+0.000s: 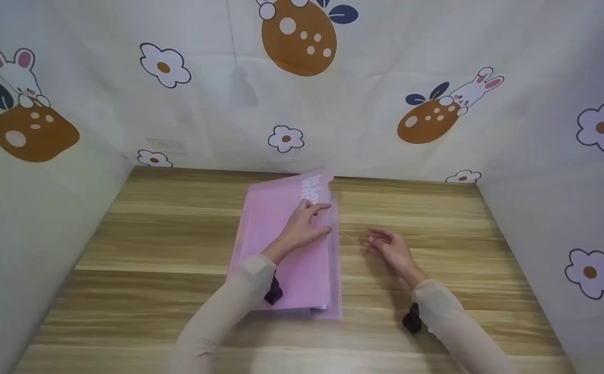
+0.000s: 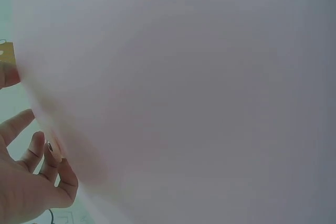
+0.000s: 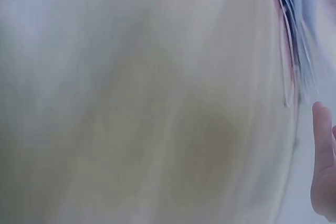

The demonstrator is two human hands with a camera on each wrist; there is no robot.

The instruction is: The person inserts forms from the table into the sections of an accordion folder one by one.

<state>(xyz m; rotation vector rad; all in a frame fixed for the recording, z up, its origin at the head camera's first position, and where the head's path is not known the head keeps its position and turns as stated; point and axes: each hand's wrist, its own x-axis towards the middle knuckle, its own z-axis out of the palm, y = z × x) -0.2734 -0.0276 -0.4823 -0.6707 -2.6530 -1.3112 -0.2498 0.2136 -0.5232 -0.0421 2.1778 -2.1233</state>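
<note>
A pink folder (image 1: 281, 249) with white lettering near its upper right lies on the table, its cover over a paler layer that juts out along the right side. My left hand (image 1: 304, 223) is over the cover, thumb and fingers spread toward the right edge; in the left wrist view its fingers (image 2: 37, 153) are bent near the pink edge. From that edge a thin elastic cord (image 1: 352, 231) stretches to my right hand (image 1: 392, 252), which pinches it beside the folder. In the right wrist view, layered sheet edges (image 3: 291, 51) stand near a finger (image 3: 323, 135).
The wood-grain table (image 1: 166, 234) extends on both sides of the folder. A pale curtain (image 1: 203, 114) printed with rabbits, flowers and brown fruit encloses the back and sides. Dark wrist cameras (image 1: 412, 319) sit under both forearms.
</note>
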